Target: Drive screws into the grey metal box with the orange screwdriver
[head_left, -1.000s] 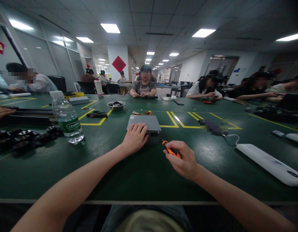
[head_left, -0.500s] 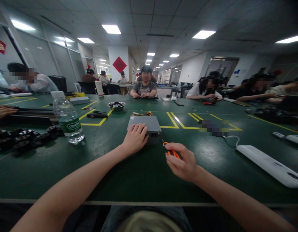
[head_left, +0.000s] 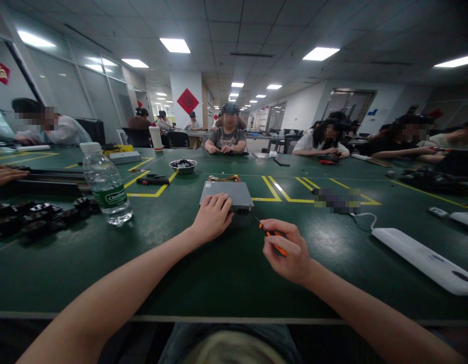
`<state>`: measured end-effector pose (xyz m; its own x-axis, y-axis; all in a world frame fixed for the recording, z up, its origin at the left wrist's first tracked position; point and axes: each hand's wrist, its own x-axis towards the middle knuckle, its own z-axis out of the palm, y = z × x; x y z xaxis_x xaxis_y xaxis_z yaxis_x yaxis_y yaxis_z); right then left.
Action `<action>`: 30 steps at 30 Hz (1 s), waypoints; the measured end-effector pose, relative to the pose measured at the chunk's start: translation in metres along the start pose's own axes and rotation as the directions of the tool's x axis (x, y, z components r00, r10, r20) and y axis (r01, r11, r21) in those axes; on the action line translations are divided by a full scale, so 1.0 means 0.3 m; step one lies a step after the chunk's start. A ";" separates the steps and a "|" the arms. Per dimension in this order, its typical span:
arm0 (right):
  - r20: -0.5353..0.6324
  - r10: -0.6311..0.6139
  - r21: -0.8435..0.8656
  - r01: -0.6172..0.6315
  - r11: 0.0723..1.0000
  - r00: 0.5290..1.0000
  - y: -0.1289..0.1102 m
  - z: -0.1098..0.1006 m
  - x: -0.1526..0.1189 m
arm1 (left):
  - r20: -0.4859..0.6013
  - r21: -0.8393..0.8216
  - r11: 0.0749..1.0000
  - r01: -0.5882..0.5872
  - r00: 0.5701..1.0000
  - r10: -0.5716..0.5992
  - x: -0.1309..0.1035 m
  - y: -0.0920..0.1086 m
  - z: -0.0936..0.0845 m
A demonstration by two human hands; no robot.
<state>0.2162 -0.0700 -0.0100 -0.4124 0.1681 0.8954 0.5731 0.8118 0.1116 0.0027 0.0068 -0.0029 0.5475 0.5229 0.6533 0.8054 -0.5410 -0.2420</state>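
Observation:
A grey metal computer power supply (head_left: 239, 191) lies on the green table in front of me, coloured wires coming out at its far side. My left hand (head_left: 213, 216) holds it from the left, fingers across the top and thumb by the front face. My right hand (head_left: 287, 250) is closed around the orange and black handle of a screwdriver (head_left: 263, 227). The screwdriver's thin shaft points up and left to the front right corner of the power supply. Whether the tip sits in a screw is too small to tell.
A water bottle (head_left: 107, 189) stands left, near black parts (head_left: 37, 217). Further back are a metal bowl (head_left: 183, 167) and black-and-red pliers (head_left: 153, 180). A white power bank (head_left: 423, 260) with a cable lies right. Another person's hand (head_left: 6, 174) shows at far left; people sit around the table.
My right hand has shifted slightly right, and its fingers have changed position around the screwdriver handle. My left hand and the power supply have stayed put.

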 end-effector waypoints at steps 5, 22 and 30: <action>-0.008 -0.050 -0.174 0.048 0.984 0.999 -0.005 -0.016 0.024 | 0.000 0.013 1.000 -0.003 1.000 0.003 -0.001 -0.002 -0.001; 0.108 -0.052 -0.103 0.064 0.993 0.993 0.000 -0.011 0.006 | 0.003 0.006 1.000 -0.003 1.000 0.003 0.000 0.000 0.002; 0.091 -0.079 -0.048 0.084 0.995 0.993 -0.026 -0.012 0.028 | 0.007 0.010 1.000 -0.003 1.000 0.003 -0.001 0.000 -0.001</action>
<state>0.2110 -0.0768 -0.0016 -0.5189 0.1532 0.8410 0.5701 0.7951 0.2069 0.0025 0.0064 -0.0027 0.5511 0.5260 0.6478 0.8063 -0.5356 -0.2511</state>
